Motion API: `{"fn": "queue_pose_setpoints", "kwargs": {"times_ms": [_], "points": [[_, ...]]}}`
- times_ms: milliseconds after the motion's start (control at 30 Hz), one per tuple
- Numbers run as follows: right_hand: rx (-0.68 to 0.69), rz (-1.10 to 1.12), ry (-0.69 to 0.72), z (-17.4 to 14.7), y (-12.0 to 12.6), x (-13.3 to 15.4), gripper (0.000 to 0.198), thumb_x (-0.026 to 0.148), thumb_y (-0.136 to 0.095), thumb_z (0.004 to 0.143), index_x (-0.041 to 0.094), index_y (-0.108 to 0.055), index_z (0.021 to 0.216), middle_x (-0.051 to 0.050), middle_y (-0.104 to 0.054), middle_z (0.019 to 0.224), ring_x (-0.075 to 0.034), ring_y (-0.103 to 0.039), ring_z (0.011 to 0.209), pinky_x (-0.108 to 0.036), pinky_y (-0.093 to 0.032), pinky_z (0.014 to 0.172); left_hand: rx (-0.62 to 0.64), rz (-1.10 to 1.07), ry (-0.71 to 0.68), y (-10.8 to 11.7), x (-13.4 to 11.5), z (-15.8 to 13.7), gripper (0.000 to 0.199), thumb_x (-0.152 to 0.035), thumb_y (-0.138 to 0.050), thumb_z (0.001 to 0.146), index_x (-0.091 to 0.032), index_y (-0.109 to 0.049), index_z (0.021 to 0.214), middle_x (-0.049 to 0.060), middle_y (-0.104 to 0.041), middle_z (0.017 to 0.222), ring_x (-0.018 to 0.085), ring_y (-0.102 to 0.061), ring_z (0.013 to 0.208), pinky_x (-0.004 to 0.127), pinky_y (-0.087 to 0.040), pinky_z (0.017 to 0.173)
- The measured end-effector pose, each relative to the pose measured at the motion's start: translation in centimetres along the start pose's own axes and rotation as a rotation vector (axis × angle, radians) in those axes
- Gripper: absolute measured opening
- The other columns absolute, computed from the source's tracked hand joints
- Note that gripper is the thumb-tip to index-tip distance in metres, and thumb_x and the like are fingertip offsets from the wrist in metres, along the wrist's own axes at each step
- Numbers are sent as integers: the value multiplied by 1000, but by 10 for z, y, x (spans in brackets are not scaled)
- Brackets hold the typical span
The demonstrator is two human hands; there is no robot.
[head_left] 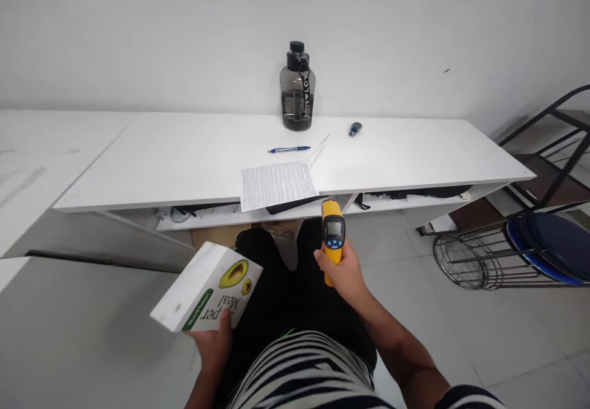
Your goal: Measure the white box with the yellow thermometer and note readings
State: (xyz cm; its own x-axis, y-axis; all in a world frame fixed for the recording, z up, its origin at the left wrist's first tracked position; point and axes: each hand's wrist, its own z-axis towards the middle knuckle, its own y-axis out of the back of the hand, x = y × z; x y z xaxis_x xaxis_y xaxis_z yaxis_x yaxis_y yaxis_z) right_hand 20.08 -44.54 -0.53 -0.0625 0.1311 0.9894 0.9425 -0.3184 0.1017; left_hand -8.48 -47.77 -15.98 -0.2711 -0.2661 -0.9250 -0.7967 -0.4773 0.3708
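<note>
My left hand (pixel 211 342) grips the lower edge of a white meal box (pixel 203 292) printed with avocados, tilted and held beside my left thigh. Its thumb lies on the printed face; the other fingers are hidden beneath. In my right hand (pixel 343 274) is a yellow and black infrared thermometer (pixel 332 234), held upright over my right thigh with its small grey display and blue buttons facing me. The display's reading is too small to make out. Box and thermometer are apart. Both are in front of the desk's near edge.
On the white desk (pixel 184 151) are a sheet of handwritten paper (pixel 279 185) overhanging the front edge, a blue pen (pixel 289 149), a dark water bottle (pixel 297 89) and a small dark object (pixel 355 129). Stools with blue seats (pixel 548 246) and a dark rack (pixel 548 157) stand at right.
</note>
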Motion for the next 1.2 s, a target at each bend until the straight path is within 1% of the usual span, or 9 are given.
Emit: {"fn": "queue_pose_setpoints", "kwargs": {"times_ms": [100, 333, 500, 633, 767, 867, 967, 1067, 1200], "points": [[-14, 28, -6, -1, 0, 3, 32, 41, -70, 73, 22, -52, 92, 6, -52, 67, -12, -49, 57, -27, -45, 55, 21, 10, -12, -4, 8, 8, 70, -49, -75, 65, -25, -27, 109, 15, -58, 118, 35, -60, 119, 60, -46, 102], [3, 30, -25, -7, 2, 5, 35, 41, -72, 74, 22, -56, 98, 6, -52, 66, -12, -49, 57, -27, -46, 57, 88, 8, -70, -19, -11, 22, 67, -48, -74, 61, -24, -29, 104, 11, -56, 106, 32, -63, 102, 57, -51, 94], [22, 93, -14, 0, 15, -6, 60, 39, -75, 71, 23, -52, 124, -2, -66, 91, -16, -61, 76, -32, -52, 71, 107, 38, -55, -21, -14, 17, 68, -49, -75, 63, -22, -33, 109, 12, -57, 106, 33, -64, 100, 56, -53, 91], [-50, -22, 86, 40, 42, -8, 73, 46, -72, 74, 21, -47, 138, -8, -69, 107, -22, -65, 94, -40, -53, 83, 134, -18, -84, -17, -24, 15, 69, -50, -75, 67, -21, -37, 117, 13, -57, 112, 31, -63, 103, 51, -54, 91], [-214, -522, 210, 106, 67, 7, 77, 47, -66, 78, 17, -43, 145, -15, -62, 130, -31, -60, 113, -43, -49, 92, 125, -120, -131, -7, -43, 7, 68, -56, -73, 69, -22, -41, 119, 10, -59, 109, 28, -64, 95, 44, -57, 83], [-269, -930, 195, 149, 70, 17, 71, 38, -57, 88, 13, -36, 151, -17, -63, 128, -32, -59, 113, -40, -47, 89, 31, -186, -215, 3, -62, 1, 72, -64, -71, 68, -21, -45, 120, 10, -62, 105, 28, -65, 92, 47, -56, 85], [-263, -1188, 223, 182, 61, 17, 64, 35, -52, 92, 11, -37, 150, -18, -65, 119, -31, -59, 108, -38, -45, 85, -40, -267, -322, 10, -91, 10, 76, -69, -64, 73, -19, -46, 127, 14, -65, 109, 31, -66, 96, 51, -55, 90], [-251, -1268, 233, 206, 50, 16, 56, 36, -50, 93, 14, -46, 145, -18, -64, 117, -30, -56, 107, -36, -43, 83, -72, -301, -483, 3, -132, 47, 80, -70, -61, 77, -15, -43, 133, 17, -63, 117, 31, -64, 105, 49, -50, 101], [-294, -1231, 242, 226, 42, 15, 53, 39, -50, 94, 18, -51, 142, -18, -57, 124, -31, -49, 114, -37, -42, 83, -97, -275, -619, -34, -195, 127, 87, -62, -58, 84, -8, -25, 145, 24, -47, 141, 29, -54, 125, 44, -38, 113]]}}
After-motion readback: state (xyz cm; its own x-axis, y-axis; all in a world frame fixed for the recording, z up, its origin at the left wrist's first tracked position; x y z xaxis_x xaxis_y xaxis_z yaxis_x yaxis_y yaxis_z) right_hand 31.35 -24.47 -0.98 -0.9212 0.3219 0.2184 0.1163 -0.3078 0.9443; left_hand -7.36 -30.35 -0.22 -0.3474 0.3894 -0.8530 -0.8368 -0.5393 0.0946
